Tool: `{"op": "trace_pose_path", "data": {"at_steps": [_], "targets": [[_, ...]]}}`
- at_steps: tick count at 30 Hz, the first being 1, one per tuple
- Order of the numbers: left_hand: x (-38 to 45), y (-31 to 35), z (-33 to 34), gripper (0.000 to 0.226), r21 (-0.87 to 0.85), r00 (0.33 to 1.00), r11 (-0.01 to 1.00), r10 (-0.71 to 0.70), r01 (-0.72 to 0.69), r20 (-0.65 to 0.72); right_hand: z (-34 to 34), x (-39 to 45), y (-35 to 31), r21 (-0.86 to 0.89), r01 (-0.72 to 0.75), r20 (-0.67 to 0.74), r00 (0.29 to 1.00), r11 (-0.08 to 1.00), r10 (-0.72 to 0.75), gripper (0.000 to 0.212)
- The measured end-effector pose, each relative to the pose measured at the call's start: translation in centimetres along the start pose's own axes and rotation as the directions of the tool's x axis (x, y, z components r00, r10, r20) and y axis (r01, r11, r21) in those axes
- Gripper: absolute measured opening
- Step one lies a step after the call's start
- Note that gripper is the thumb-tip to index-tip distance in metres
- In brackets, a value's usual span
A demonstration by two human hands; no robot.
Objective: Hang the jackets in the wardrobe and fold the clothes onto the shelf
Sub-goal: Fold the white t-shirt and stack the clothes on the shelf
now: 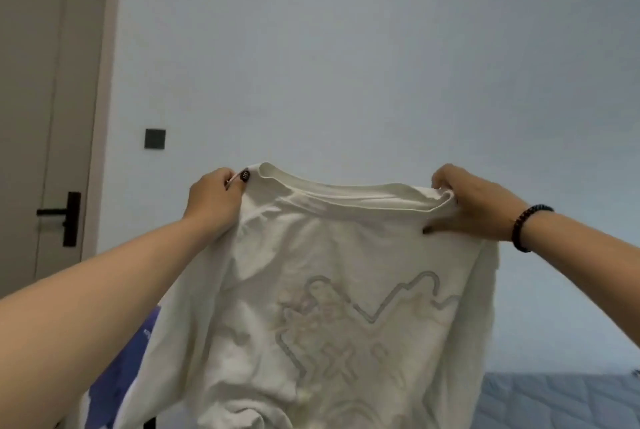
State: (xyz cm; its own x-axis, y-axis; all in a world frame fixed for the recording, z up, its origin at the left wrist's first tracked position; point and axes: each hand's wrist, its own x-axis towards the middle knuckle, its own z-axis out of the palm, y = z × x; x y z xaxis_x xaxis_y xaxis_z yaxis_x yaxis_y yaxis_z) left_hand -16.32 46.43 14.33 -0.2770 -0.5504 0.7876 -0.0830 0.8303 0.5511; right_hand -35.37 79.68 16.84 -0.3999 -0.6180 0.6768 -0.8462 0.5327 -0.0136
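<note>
A white T-shirt (311, 307) hangs in the air in front of me, spread out, with a faint grey print showing through its cloth. My left hand (214, 198) grips the shirt at the left shoulder, beside the collar. My right hand (474, 206) pinches the right shoulder, thumb below and fingers over the top edge. A dark bead bracelet (526, 226) sits on my right wrist. The shirt's lower hem runs out of the bottom of the view.
A pale wall fills the background. A beige door (52, 116) with a black handle (65, 217) stands at the left, and a dark switch plate (154, 138) is beside it. A blue quilted mattress (561, 401) lies at the lower right. Purple cloth (117, 376) shows behind the shirt at the lower left.
</note>
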Motion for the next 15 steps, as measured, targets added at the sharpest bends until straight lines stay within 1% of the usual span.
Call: {"op": "trace_pose_path", "data": {"at_steps": [1, 2, 3, 4, 5, 6, 7, 9, 10, 11, 13, 14, 15], "targets": [[1.0, 1.3, -0.7, 0.039, 0.006, 0.999, 1.000, 0.024, -0.024, -0.022, -1.7, 0.9, 0.1, 0.010, 0.039, -0.067, 0.997, 0.999, -0.038, 0.040], [2.0, 2.6, -1.3, 0.040, 0.009, 0.998, 0.999, 0.044, -0.044, -0.044, -3.3, 1.9, 0.2, 0.034, 0.088, -0.149, 0.985, 0.996, -0.082, 0.032], [2.9, 3.8, -1.9, 0.040, 0.006, 0.996, 0.998, 0.058, -0.058, -0.067, -4.9, 2.7, 0.2, 0.071, 0.124, -0.236, 0.966, 0.990, -0.104, 0.028], [3.8, 5.1, -2.5, 0.040, -0.002, 0.993, 0.998, 0.067, -0.068, -0.094, -6.5, 3.3, 0.2, 0.142, 0.122, -0.307, 0.949, 0.982, -0.073, 0.026], [4.6, 6.3, -3.1, 0.040, -0.012, 0.989, 0.997, 0.077, -0.079, -0.123, -7.9, 3.8, 0.0, 0.225, 0.089, -0.345, 0.939, 0.970, -0.006, 0.025], [5.2, 7.5, -3.7, 0.040, -0.017, 0.984, 0.995, 0.091, -0.094, -0.155, -9.2, 4.3, -0.1, 0.302, 0.030, -0.346, 0.935, 0.953, 0.080, 0.029], [5.7, 8.5, -4.4, 0.040, -0.020, 0.978, 0.994, 0.104, -0.109, -0.182, -10.2, 4.6, -0.1, 0.359, -0.025, -0.317, 0.937, 0.933, 0.147, 0.037], [6.2, 10.1, -5.5, 0.040, -0.005, 0.965, 0.988, 0.152, -0.157, -0.215, -12.2, 4.8, -0.1, 0.346, -0.099, -0.246, 0.950, 0.933, 0.192, 0.052], [6.3, 10.7, -6.1, 0.041, 0.024, 0.957, 0.982, 0.188, -0.188, -0.221, -13.3, 4.8, -0.2, 0.321, -0.100, -0.240, 0.953, 0.942, 0.183, 0.056], [6.3, 11.2, -6.7, 0.042, 0.056, 0.949, 0.975, 0.223, -0.215, -0.223, -14.3, 4.7, -0.2, 0.314, -0.084, -0.263, 0.949, 0.946, 0.172, 0.059], [6.0, 12.1, -7.8, 0.043, 0.105, 0.932, 0.962, 0.272, -0.253, -0.242, -15.8, 4.3, -0.2, 0.337, -0.009, -0.387, 0.910, 0.942, 0.147, 0.061], [5.8, 12.5, -8.3, 0.043, 0.115, 0.923, 0.958, 0.285, -0.264, -0.260, -16.4, 4.1, -0.4, 0.316, 0.022, -0.434, 0.892, 0.949, 0.124, 0.060], [5.4, 12.9, -8.8, 0.043, 0.139, 0.921, 0.954, 0.293, -0.264, -0.257, -16.9, 3.8, -0.7, 0.269, 0.037, -0.448, 0.889, 0.962, 0.091, 0.058]]}}
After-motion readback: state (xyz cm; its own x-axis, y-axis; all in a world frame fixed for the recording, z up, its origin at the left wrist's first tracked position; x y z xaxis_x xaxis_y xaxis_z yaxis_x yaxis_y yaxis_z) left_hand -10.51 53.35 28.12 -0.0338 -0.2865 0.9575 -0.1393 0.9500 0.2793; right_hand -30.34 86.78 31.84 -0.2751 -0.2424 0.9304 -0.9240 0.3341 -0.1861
